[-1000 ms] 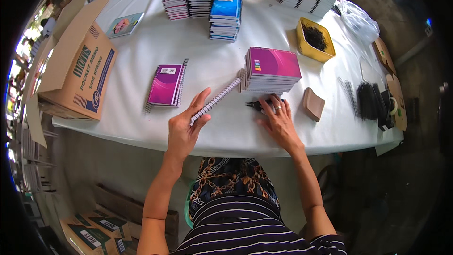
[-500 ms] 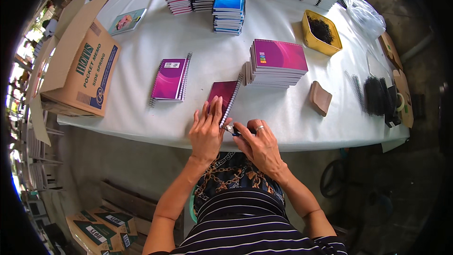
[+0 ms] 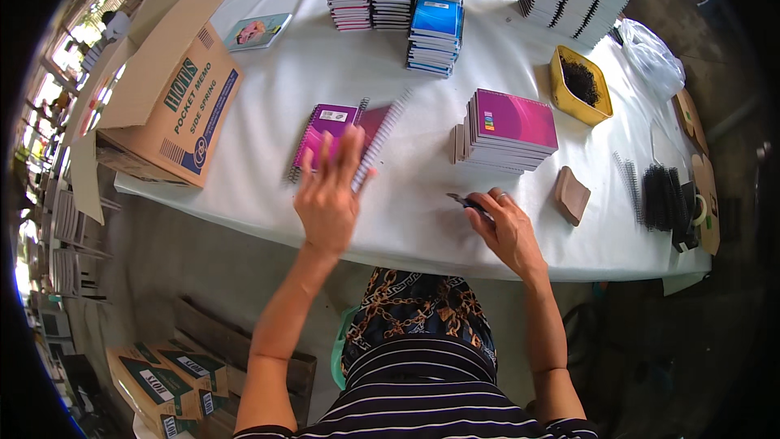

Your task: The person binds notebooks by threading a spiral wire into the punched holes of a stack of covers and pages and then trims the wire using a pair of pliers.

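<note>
The left hand point(image 3: 329, 205), gripping a tilted purple notebook point(image 3: 373, 123), has shifted to centre-left of the frame; the right hand point(image 3: 512, 232), curled around dark pliers point(image 3: 474, 205), now sits apart, centre-right.

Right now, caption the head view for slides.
Left hand holds a purple spiral notebook; right hand holds a dark tool.

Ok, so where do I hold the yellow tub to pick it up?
Probably hold the yellow tub by its outer walls, just under the rim, coming from the person's side. It's open on top with a dark tangle inside, so stay outside; a plastic bag lies near its far right. First free the right hand of its dark tool.
</note>
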{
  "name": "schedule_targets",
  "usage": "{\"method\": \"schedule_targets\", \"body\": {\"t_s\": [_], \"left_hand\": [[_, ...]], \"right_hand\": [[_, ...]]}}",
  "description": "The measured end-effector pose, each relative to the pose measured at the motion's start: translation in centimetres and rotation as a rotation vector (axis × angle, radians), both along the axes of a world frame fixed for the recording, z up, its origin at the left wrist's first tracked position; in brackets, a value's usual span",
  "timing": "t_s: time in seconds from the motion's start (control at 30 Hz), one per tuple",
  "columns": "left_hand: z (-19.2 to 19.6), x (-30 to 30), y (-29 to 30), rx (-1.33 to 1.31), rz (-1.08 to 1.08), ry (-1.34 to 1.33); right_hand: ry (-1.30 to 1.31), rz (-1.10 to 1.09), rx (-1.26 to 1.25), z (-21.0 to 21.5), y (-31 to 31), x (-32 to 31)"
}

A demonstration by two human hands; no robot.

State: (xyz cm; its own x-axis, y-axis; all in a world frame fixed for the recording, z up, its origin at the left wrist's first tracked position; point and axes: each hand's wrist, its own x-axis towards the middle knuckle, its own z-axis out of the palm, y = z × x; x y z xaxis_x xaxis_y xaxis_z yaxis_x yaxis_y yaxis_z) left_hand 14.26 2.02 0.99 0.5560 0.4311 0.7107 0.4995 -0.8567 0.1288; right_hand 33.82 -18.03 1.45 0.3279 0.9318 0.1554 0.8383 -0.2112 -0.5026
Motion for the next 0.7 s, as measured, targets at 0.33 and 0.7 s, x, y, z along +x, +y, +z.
{"method": "schedule_targets", "body": {"t_s": [0.33,0.7], "left_hand": [[-3.7,-2.7,7.3,-0.418,-0.073,0.363],[-1.0,3.2,0.5,-0.645,-0.363,-0.04]], "right_hand": [[-0.263,-0.382,0.644,2.5,1.2,5.7],[0.559,-0.504,0.139,5.4,1.9,16.5]]}}
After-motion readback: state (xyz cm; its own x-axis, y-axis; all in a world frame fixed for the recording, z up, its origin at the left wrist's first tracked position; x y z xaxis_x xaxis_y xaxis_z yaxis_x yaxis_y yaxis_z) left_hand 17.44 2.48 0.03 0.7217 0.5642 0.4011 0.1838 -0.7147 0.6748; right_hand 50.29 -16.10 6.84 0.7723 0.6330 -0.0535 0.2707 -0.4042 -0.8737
